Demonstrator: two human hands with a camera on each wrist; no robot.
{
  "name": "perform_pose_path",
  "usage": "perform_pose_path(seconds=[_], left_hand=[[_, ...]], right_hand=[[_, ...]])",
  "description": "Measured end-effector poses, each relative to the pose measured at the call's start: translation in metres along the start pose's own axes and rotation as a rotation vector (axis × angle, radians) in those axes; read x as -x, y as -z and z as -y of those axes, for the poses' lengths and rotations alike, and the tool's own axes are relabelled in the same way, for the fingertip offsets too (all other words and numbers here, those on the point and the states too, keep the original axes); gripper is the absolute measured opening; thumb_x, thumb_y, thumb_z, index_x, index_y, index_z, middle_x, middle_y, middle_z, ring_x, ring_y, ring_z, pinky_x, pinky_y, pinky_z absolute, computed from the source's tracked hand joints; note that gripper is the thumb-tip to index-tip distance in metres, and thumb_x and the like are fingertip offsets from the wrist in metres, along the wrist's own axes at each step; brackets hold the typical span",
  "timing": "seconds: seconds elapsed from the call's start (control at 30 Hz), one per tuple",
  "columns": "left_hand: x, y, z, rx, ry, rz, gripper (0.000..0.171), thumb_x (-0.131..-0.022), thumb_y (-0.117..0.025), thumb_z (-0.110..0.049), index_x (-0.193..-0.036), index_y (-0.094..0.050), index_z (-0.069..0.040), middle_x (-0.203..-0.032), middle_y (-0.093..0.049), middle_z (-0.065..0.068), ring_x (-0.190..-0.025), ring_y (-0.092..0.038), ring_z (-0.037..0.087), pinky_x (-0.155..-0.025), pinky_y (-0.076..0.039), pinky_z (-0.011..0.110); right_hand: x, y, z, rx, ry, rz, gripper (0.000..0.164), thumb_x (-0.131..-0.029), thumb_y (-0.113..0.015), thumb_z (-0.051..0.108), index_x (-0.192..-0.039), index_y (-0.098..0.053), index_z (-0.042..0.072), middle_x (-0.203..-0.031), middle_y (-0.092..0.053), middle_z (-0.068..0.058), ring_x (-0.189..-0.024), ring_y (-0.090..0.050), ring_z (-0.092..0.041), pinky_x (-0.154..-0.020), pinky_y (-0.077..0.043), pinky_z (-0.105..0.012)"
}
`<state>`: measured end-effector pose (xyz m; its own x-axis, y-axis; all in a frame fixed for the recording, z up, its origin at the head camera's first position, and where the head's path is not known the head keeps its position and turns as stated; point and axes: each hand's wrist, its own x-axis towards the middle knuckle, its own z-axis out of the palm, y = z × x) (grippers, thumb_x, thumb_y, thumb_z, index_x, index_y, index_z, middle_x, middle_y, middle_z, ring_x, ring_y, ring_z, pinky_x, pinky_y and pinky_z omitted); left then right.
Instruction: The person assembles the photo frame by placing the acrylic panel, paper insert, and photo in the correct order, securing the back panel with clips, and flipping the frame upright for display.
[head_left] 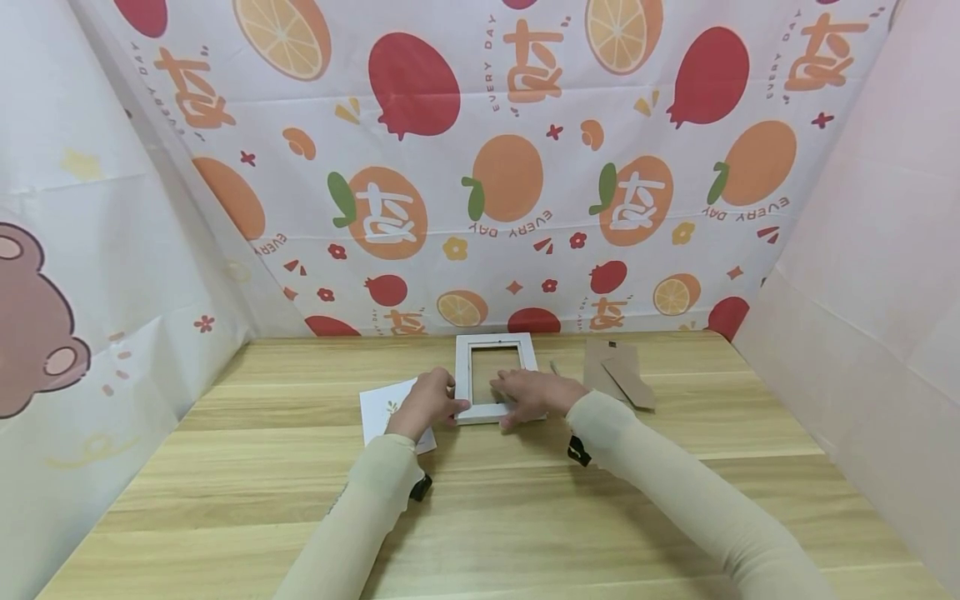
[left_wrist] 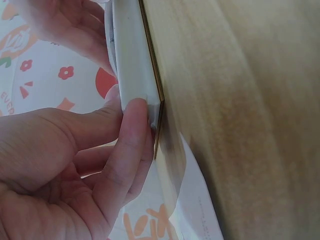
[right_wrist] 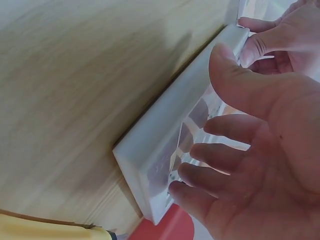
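left hand has the near left corner of the white frame pinched between thumb and fingers, left wrist view shows it pretty well. right hand is just loose, fingers relaxed and slightly bent over the middle of the frame, thumb by its near side. there's a shiny pane in the frame with the fingers reflected in it, but can't tell if the fingertips actually touch it. frame itself lies flat on the wooden counter, thin brown edge along the bottom. just left of the frame is a white card with a little plant print, partly hidden by the left hand. right of the frame there's a brown board with a narrower brown piece overlapping it. also something yellow near the frame's right side, too cut off to say what. fruit-print cloth hangs behind the frame.
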<state>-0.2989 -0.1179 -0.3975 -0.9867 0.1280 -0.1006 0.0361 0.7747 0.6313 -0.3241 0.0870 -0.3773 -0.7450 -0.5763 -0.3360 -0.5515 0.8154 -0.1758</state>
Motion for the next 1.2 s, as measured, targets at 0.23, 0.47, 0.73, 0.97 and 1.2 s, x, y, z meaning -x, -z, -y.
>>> perform_pose_path(seconds=[0.23,0.47,0.73,0.97,1.2], left_hand=[[0.0005,-0.0005,-0.0012,-0.001,0.007,0.000,0.050,-0.093,-0.077,-0.016,-0.129,-0.059,0.013,-0.110,-0.074,0.028,-0.067,-0.077,0.019,-0.101,-0.055,0.051],[0.0014,0.0013,-0.0022,-0.006,0.010,-0.005,0.048,-0.092,-0.078,-0.016,-0.127,-0.061,0.013,-0.105,-0.075,0.025,-0.064,-0.075,0.017,-0.098,-0.056,0.049],[0.0002,0.0011,-0.0023,-0.020,0.002,-0.006,0.045,-0.092,-0.079,-0.017,-0.124,-0.064,0.011,-0.093,-0.077,0.019,-0.063,-0.074,0.016,-0.095,-0.058,0.046],[0.0006,0.0000,-0.0014,-0.011,0.003,-0.004,0.049,-0.093,-0.078,-0.016,-0.128,-0.061,0.013,-0.105,-0.075,0.025,-0.064,-0.075,0.016,-0.099,-0.056,0.050],[0.0013,-0.0013,-0.0003,-0.002,-0.001,-0.009,0.049,-0.092,-0.078,-0.016,-0.127,-0.060,0.013,-0.110,-0.074,0.028,-0.064,-0.074,0.016,-0.098,-0.056,0.050]], right_hand=[[-0.0006,0.0017,-0.0006,0.045,0.020,-0.008,0.063,-0.103,-0.062,0.036,-0.159,-0.040,0.015,-0.167,-0.034,-0.013,-0.154,-0.038,-0.030,-0.126,-0.031,-0.046],[-0.0013,0.0055,-0.0011,0.020,0.027,-0.020,0.059,-0.104,-0.060,0.036,-0.157,-0.043,0.017,-0.165,-0.038,-0.014,-0.149,-0.044,-0.032,-0.124,-0.035,-0.049],[-0.0026,0.0042,0.0001,0.044,0.049,-0.015,0.054,-0.105,-0.058,0.033,-0.154,-0.046,0.015,-0.164,-0.040,-0.017,-0.144,-0.050,-0.029,-0.123,-0.037,-0.046],[-0.0032,0.0030,0.0004,0.063,0.061,-0.040,0.044,-0.106,-0.058,0.032,-0.146,-0.054,0.014,-0.156,-0.050,-0.016,-0.135,-0.057,-0.028,-0.118,-0.044,-0.046],[-0.0065,-0.0009,0.0008,0.070,0.046,-0.067,0.042,-0.106,-0.058,0.030,-0.145,-0.055,0.014,-0.156,-0.050,-0.015,-0.139,-0.055,-0.029,-0.118,-0.044,-0.047]])
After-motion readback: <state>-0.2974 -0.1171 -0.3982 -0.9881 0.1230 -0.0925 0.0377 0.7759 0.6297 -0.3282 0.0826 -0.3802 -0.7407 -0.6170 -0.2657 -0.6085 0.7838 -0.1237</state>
